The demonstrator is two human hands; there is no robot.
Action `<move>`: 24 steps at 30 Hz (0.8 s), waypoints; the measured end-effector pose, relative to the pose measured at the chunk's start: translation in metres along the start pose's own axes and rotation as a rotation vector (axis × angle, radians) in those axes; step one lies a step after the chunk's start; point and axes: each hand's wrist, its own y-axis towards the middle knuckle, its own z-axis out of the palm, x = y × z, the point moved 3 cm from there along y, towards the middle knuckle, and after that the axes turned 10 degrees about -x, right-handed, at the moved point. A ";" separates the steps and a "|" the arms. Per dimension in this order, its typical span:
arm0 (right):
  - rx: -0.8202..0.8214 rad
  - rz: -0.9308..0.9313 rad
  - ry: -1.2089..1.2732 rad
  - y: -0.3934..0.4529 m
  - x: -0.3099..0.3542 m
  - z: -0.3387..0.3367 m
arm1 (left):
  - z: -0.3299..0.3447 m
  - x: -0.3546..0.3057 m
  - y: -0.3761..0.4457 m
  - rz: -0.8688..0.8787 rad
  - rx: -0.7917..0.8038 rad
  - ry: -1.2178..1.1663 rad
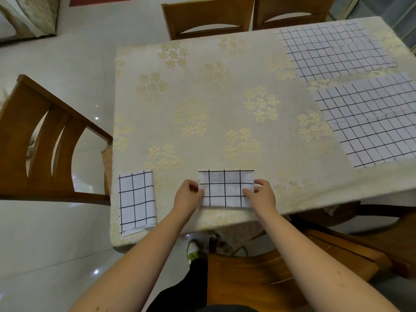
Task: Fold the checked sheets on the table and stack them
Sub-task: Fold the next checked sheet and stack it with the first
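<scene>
Small folded checked sheet (225, 188) near front edge of counter (225, 104), pinched at left end by left hand (188, 194) and at right end by right hand (262, 193). Folded stack (137, 201) at front-left corner. Two unfolded sheets (335, 50) (371, 120) along right edge; broad bare cloth between.

The middle of the table (216, 91) is bare cloth — open room from the near edge to the far edge. Along the right side 2 unfolded checked sheets (337, 49) (371, 118) lie flat, a narrow strip of cloth between them. At the near left corner sits a folded sheet (137, 199), with a clear gap to the left hand (188, 194). Chairs crowd the rim — 2 far chairs (209, 16), a left chair (45, 140).
</scene>
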 end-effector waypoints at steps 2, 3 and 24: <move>0.040 -0.011 0.038 -0.002 -0.002 -0.003 | -0.002 0.007 0.000 -0.085 0.026 -0.138; 0.062 -0.037 0.042 -0.004 -0.002 -0.006 | -0.004 0.009 -0.002 -0.117 0.053 -0.205; 0.260 -0.145 0.432 -0.083 0.037 -0.029 | -0.028 -0.014 -0.036 -0.196 0.526 -0.490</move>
